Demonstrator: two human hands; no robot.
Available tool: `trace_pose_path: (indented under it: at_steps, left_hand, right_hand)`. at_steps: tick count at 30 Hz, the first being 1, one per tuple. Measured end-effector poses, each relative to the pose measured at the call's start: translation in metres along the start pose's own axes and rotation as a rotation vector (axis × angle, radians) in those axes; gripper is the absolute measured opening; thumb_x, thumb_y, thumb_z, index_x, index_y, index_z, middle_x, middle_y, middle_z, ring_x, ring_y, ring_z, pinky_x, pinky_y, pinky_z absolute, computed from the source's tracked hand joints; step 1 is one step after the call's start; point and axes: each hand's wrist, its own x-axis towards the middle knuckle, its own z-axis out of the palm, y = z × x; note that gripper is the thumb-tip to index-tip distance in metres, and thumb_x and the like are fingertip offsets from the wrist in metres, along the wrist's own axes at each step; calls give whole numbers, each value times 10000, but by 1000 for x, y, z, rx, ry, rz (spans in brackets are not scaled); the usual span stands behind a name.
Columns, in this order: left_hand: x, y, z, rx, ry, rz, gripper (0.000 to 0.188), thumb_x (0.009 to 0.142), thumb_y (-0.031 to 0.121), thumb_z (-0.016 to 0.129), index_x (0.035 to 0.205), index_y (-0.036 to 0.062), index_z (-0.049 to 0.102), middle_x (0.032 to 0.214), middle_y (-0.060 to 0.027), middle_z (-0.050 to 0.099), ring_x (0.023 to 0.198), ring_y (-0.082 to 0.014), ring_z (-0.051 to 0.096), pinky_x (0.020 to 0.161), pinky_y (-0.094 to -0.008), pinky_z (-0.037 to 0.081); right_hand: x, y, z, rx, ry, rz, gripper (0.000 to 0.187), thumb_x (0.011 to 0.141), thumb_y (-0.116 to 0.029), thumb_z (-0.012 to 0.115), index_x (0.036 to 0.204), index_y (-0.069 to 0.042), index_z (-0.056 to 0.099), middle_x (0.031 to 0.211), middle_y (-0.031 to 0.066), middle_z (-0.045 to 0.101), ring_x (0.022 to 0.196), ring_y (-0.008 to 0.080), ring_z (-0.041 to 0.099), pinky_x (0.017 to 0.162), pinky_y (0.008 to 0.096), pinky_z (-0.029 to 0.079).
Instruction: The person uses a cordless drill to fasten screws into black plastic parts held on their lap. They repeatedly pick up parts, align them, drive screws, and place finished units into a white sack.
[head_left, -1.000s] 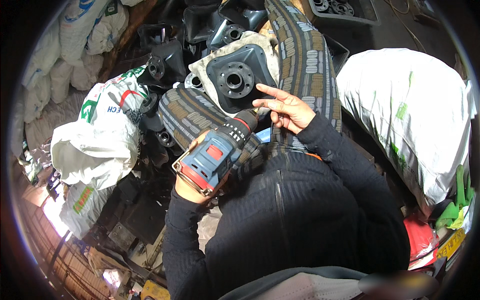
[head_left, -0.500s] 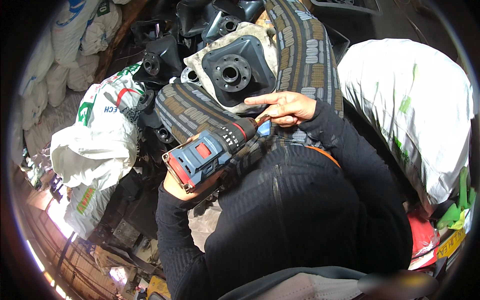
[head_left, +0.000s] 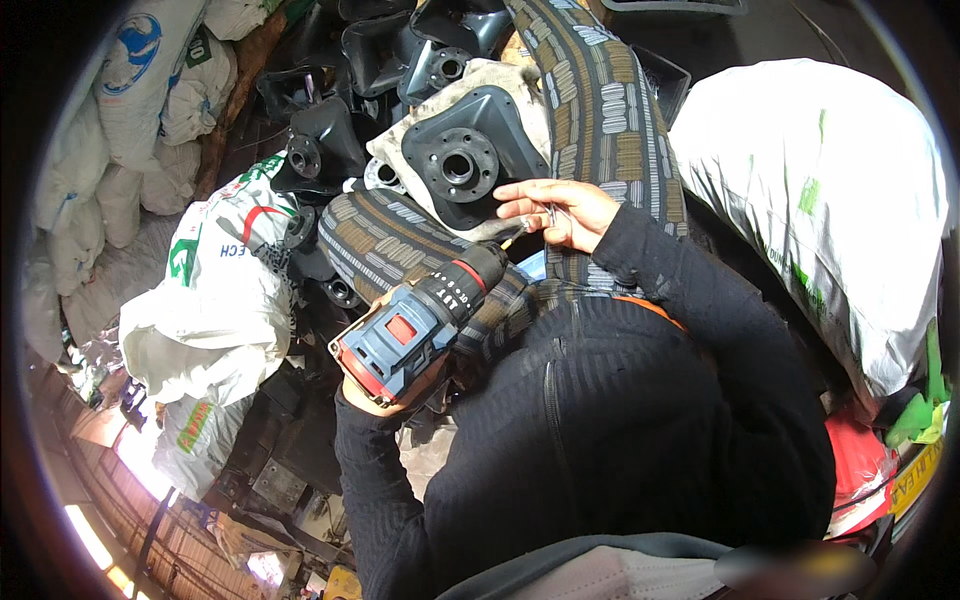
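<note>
My left hand (head_left: 425,380) is wrapped round the handle of a blue, black and red cordless drill (head_left: 415,325), which points up and to the right. Just beyond its chuck, my right hand (head_left: 568,213) is at the bit tip, thumb and fingers pinched together. A thin metal piece shows between those fingers, too small to name surely. Past both hands, a dark funnel-shaped housing (head_left: 510,130) with a round, holed flange (head_left: 457,166) rests on a pale cloth (head_left: 408,130) between my legs. Neither hand touches the housing.
Several similar dark housings (head_left: 325,140) are heaped beyond and left of my knee. A white sack (head_left: 215,320) stands at the left, with more sacks (head_left: 140,90) stacked behind. A large white sack (head_left: 800,200) fills the right side.
My right hand has shifted slightly left, its pointing forefinger now drawn in beside the other fingers. The drill is a little lower in view, still in my left hand.
</note>
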Motion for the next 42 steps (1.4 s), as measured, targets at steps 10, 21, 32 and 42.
trace_pose_path:
  at_steps: [10,21,32,42]
  left_hand:
    - [7,-6,-5,125,35,32,333,727,153,702,1043,97,615,971,-68,645,892,-262,645,785,-366,520]
    - [6,-10,8,-8,-104,-176,329,714,124,684,1037,110,620,973,-54,644,936,-250,633,835,-360,504]
    - [34,-29,10,-97,-131,-258,367,735,171,721,1074,71,622,1025,-110,661,958,-293,640,872,-382,493]
    - [70,-7,5,-264,-226,-438,763,656,186,789,1330,98,444,1083,-114,667,912,-251,691,808,-312,555]
  right_hand:
    - [-8,17,23,29,131,-31,214,911,-106,627,1103,-18,594,892,39,656,725,70,646,489,140,494]
    - [12,20,11,-82,97,-47,228,929,-155,610,1124,-38,598,974,45,658,778,64,648,552,159,529]
    - [26,24,12,-76,493,-309,245,997,-215,496,1139,-51,610,674,-79,404,504,14,344,449,181,311]
    - [73,-4,4,-447,500,-364,264,867,-217,704,989,13,659,817,16,650,716,67,557,685,228,462]
